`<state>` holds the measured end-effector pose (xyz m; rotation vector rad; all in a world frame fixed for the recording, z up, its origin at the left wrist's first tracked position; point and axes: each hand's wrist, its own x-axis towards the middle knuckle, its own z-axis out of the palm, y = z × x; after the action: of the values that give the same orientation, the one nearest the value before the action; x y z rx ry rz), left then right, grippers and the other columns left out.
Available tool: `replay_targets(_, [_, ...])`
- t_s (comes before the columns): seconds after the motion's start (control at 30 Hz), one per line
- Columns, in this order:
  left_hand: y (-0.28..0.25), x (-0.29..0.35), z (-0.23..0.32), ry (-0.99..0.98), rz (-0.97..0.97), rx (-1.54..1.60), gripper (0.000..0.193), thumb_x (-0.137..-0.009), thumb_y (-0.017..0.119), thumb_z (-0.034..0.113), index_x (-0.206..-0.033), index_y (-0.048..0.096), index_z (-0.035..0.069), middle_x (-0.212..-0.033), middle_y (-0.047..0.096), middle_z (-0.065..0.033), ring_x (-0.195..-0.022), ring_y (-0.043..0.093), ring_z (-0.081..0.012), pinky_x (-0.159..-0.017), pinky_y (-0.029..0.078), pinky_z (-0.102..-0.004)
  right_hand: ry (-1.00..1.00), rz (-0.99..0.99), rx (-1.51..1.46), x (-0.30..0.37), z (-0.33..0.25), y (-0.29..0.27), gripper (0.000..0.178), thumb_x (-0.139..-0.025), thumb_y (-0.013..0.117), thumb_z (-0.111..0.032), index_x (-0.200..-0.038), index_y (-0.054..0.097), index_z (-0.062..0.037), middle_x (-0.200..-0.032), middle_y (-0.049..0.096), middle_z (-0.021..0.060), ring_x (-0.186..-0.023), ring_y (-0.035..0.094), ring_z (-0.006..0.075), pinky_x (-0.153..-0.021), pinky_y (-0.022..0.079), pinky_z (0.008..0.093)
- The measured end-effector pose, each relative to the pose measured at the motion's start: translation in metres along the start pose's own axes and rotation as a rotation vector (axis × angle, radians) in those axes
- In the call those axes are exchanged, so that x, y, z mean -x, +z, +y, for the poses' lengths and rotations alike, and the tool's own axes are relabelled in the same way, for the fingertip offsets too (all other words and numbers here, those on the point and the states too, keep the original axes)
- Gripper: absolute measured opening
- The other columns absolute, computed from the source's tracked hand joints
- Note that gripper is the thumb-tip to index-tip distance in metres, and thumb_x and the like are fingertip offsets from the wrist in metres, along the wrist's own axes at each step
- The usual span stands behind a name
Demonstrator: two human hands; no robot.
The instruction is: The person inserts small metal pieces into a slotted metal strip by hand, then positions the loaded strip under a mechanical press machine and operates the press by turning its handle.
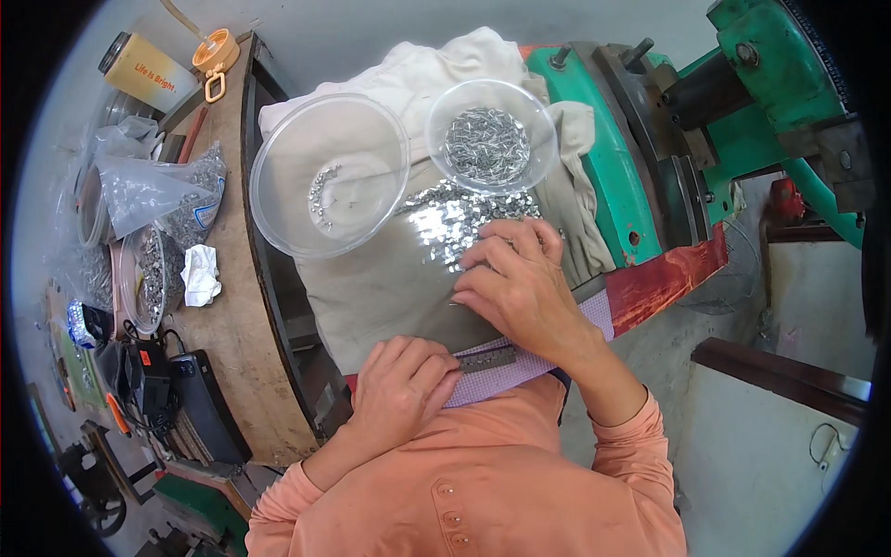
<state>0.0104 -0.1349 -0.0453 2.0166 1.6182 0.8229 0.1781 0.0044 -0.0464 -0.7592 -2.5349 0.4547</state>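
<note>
My left hand point(406, 382) is closed round one end of a short dark metal strip with notches along it point(488, 359), held low at the near edge of the cloth. My right hand point(524, 288) reaches over the beige cloth point(371, 302), its fingers curled with thumb and forefinger close together; whatever they pinch is too small to make out. Just beyond its fingertips, many small shiny metal pieces point(445, 232) lie spread on the cloth. Behind them stands a clear round tub point(543, 167) of thin metal pieces. A larger clear tub point(269, 209) at left holds a few small bits.
A green press machine point(603, 158) stands at the right, beside a red board point(682, 278). On the wooden side table point(218, 343) at left are a plastic bag of metal parts point(162, 190), a yellow bottle point(148, 74), crumpled tissue point(200, 276) and a black power adapter point(156, 381).
</note>
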Motion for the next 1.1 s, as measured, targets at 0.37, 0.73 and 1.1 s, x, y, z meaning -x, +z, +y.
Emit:
replay_targets(0.37, [-0.013, 0.010, -0.005, -0.043, 0.004, 0.007, 0.035, -0.070, 0.085, 0.015, -0.098, 0.067, 0.006, -0.098, 0.066, -0.0086, -0.083, 0.061, -0.0295, -0.073, 0.048, -0.0393, 0.095, 0.064, -0.116, 0.053, -0.033, -0.004, 0.012, -0.074, 0.083, -0.025, -0.079, 0.074, -0.0192, -0.096, 0.067, -0.0069, -0.113, 0.056, 0.0213, -0.106, 0.026, 0.0491])
replay_targets(0.73, [-0.014, 0.011, -0.004, 0.003, -0.063, -0.116, 0.027, -0.076, 0.079, 0.017, -0.099, 0.069, 0.009, -0.101, 0.062, -0.0016, -0.094, 0.060, -0.0215, -0.078, 0.045, -0.0357, 0.175, 0.189, 0.035, 0.036, -0.015, 0.001, 0.015, -0.073, 0.084, -0.022, -0.086, 0.077, -0.0204, -0.097, 0.066, -0.0065, -0.112, 0.056, 0.0223, -0.103, 0.029, 0.0478])
replay_targets(1.1, [-0.031, 0.009, -0.002, -0.050, -0.120, -0.115, 0.029, -0.071, 0.082, 0.017, -0.096, 0.070, 0.008, -0.098, 0.065, -0.0055, -0.090, 0.062, -0.0258, -0.075, 0.048, -0.0378, 0.091, 0.098, 0.076, 0.010, -0.010, 0.007, 0.013, -0.077, 0.080, -0.017, -0.087, 0.072, -0.0168, -0.101, 0.065, -0.0037, -0.117, 0.055, 0.0252, -0.106, 0.028, 0.0508])
